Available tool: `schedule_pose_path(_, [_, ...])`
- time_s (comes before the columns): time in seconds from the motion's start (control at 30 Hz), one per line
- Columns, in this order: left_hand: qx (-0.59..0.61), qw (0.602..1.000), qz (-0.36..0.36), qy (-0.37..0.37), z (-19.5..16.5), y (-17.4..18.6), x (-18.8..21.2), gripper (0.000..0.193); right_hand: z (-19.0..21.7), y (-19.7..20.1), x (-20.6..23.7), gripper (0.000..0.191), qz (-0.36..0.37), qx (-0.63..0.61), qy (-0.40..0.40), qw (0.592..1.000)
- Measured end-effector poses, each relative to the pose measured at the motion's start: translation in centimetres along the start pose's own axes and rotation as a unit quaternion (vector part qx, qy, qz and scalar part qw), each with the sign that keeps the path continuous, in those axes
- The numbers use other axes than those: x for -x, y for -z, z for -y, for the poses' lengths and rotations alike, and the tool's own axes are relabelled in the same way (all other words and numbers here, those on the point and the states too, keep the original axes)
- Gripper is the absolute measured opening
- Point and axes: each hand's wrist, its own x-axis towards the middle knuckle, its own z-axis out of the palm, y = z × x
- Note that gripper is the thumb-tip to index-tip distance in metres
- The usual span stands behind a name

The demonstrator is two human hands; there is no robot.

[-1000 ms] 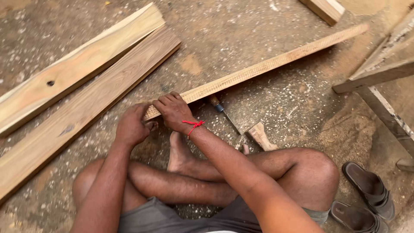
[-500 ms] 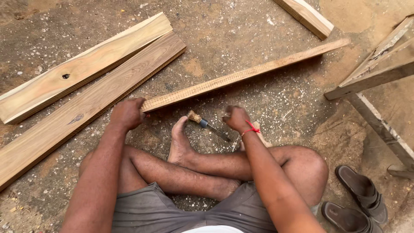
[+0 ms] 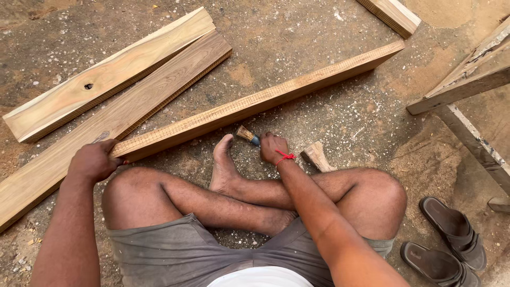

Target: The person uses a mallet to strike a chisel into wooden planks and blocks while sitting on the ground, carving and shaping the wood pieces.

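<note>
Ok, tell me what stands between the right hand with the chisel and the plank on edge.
Nothing visible does. The right hand grips the wooden-handled chisel just short of the plank on edge, with only bare, chip-strewn ground between. The bare foot lies beside, left of that path. The left hand holds the plank's near end.

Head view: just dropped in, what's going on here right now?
A person sits cross-legged on a sandy floor. The left hand grips the near end of a long narrow plank lying across in front of the legs. The right hand closes on a wooden-handled tool beside the bare foot. Two wider boards lie to the left, sandals on the right.
</note>
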Motion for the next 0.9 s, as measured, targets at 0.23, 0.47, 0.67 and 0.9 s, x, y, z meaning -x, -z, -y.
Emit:
schedule_pose_path(0.23, [0.052,0.998,-0.022,0.023,0.3,0.2,2.3,0.072,-1.1,1.7,2.2,0.039,-0.080,-0.087,-0.049,0.992])
schedule_pose_path(0.47, [0.047,0.998,-0.014,0.030,0.2,0.0,3.9,0.074,-3.6,4.0,3.3,0.023,-0.208,-0.233,-0.136,0.940])
schedule_pose_path(0.67, [0.077,0.996,-0.038,-0.007,4.0,-2.4,6.5,0.071,-5.1,6.4,4.0,0.015,-0.385,-0.510,0.022,0.769])
schedule_pose_path(0.9, [0.031,0.998,-0.023,0.047,8.1,-5.8,11.6,0.065,-2.4,10.4,7.1,0.021,-0.300,-0.754,0.041,0.583])
